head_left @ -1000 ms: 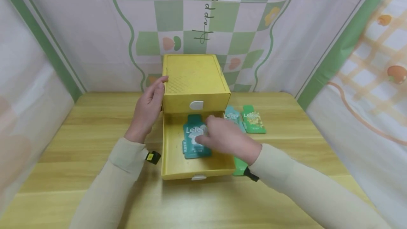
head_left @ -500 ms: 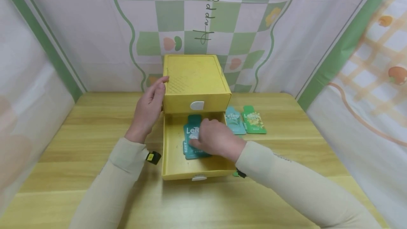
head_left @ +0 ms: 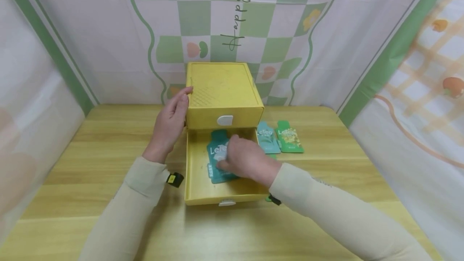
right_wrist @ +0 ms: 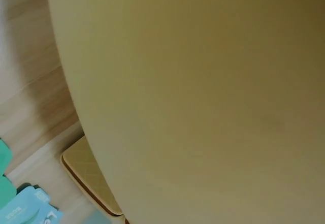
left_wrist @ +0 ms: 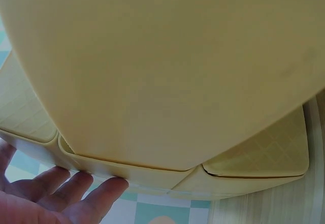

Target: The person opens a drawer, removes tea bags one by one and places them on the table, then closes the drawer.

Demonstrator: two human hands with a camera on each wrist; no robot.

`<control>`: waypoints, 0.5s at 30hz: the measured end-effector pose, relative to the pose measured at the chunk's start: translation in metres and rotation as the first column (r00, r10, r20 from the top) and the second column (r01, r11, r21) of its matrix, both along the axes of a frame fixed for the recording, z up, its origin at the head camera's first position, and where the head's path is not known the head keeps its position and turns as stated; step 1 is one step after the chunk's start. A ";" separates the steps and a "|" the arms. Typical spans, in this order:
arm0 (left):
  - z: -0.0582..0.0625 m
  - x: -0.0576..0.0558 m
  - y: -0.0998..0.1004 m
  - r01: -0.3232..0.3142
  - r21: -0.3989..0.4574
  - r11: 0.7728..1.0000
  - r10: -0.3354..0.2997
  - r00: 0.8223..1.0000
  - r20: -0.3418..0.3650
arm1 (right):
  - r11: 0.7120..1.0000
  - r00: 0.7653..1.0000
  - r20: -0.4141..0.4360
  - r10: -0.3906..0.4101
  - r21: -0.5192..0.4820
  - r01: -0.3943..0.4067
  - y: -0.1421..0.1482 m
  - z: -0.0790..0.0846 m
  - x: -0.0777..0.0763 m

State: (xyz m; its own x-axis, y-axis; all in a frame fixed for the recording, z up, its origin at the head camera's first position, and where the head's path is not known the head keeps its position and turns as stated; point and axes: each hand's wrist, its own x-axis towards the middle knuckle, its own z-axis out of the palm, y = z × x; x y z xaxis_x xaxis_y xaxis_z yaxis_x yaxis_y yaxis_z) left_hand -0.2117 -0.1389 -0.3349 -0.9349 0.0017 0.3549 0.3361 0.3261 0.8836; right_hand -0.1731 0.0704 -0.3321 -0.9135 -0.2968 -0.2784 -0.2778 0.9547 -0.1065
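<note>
A yellow drawer unit [head_left: 224, 83] stands on the table with its lower drawer [head_left: 195, 188] pulled out. My left hand [head_left: 168, 122] rests along the unit's left side, fingertips at the top edge; the left wrist view shows its fingers [left_wrist: 104, 196] stretched out against the yellow wall. In the drawer lies a dark teal tea packet [head_left: 217, 151] marked "LeTea", slightly tilted. My right hand [head_left: 248, 157] has curled fingers and thumb on the packet's right side, pinching it and hiding that part. The yellow drawer wall [right_wrist: 193, 102] blocks the right hand in its own wrist view.
Right of the drawer unit lie a light blue packet [head_left: 267, 140] and a green packet [head_left: 289, 138]. Another green packet [head_left: 269, 198] shows partly under the right wrist. The upper drawer [head_left: 204, 117] is closed. A patterned cloth [head_left: 222, 19] hangs behind the table.
My right hand has moved left onto the teal packet, and the packet has turned slightly, its top leaning left. The left hand and the drawer stay where they were.
</note>
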 end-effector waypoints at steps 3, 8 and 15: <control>-0.001 0.000 -0.001 -0.002 -0.001 1.000 0.002 1.000 0.000 | 0.999 0.999 0.030 -0.018 -0.045 0.020 0.001 0.002 0.001; 0.000 -0.001 0.000 0.000 0.003 1.000 0.000 1.000 -0.001 | 0.991 0.999 0.038 -0.010 -0.133 0.015 0.004 0.006 0.003; -0.001 -0.001 0.000 0.001 0.009 1.000 -0.002 1.000 0.008 | 0.970 0.999 0.013 0.038 -0.242 -0.034 0.012 0.012 0.010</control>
